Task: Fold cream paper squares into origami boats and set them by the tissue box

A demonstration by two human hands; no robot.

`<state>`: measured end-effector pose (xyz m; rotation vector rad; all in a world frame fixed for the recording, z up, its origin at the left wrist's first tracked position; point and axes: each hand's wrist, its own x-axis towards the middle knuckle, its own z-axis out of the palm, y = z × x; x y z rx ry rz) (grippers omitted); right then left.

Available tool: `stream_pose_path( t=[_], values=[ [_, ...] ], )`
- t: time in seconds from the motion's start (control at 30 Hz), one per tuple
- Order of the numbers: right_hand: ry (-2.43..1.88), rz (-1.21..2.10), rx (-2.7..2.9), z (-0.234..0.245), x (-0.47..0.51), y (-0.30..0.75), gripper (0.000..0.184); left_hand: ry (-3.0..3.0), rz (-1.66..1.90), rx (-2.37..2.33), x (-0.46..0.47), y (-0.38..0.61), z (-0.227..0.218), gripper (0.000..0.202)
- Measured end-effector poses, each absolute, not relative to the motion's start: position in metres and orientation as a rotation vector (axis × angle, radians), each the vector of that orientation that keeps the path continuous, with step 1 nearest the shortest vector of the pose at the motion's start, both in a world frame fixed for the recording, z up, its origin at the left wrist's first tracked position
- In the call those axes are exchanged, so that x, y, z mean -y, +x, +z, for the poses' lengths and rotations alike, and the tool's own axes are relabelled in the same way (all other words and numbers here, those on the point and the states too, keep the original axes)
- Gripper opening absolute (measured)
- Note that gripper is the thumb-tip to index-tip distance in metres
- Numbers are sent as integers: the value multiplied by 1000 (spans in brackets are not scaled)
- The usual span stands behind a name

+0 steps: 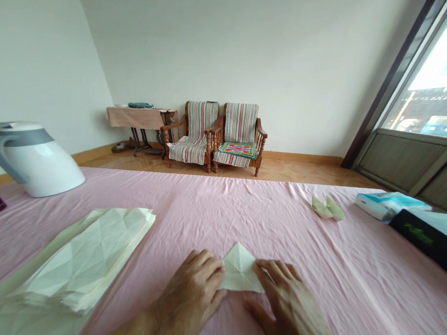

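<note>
A small folded piece of white paper (239,269), pointed at its far end, lies on the pink tablecloth (225,207) near the front edge. My left hand (192,294) presses on its left side with the fingers curled together. My right hand (286,299) presses on its right side, fingers bent down onto the paper. To the left lies a stack of creased white paper sheets (82,260). A finished folded paper shape (326,208) sits farther off to the right, apart from both hands.
A white and grey jug (31,157) stands at the far left. At the right edge lie a blue and white tissue pack (388,205) and a black box (433,244). Beyond the table stand two striped wooden chairs (216,135) and a covered side table (140,117).
</note>
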<state>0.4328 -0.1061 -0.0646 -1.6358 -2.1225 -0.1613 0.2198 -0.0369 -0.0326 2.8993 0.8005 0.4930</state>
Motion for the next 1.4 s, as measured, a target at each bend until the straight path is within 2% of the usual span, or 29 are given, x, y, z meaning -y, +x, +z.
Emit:
stream_pose_path(
  t=[0.33, 0.53, 0.73, 0.9, 1.07, 1.4],
  values=[
    [-1614, -123, 2089, -67, 105, 435, 19, 2991, 417, -702, 29, 212, -32, 10],
    [-1557, -10, 2085, -66, 101, 441, 33, 2833, 541, -695, 27, 210, -33, 19],
    [-1551, 258, 1893, -64, 98, 445, 27, 2686, 661, -757, 22, 209, -41, 23],
    [-1648, 297, 1745, -58, 96, 441, 22, 2459, 754, -861, 17, 210, -46, 19],
    [-1669, 368, 1663, -59, 93, 439, 17, 2236, 777, -1021, 13, 212, -48, 31],
    [-1778, 462, 1688, -67, 92, 438, 14, 2195, 744, -1034, 14, 212, -47, 29]
  ],
)
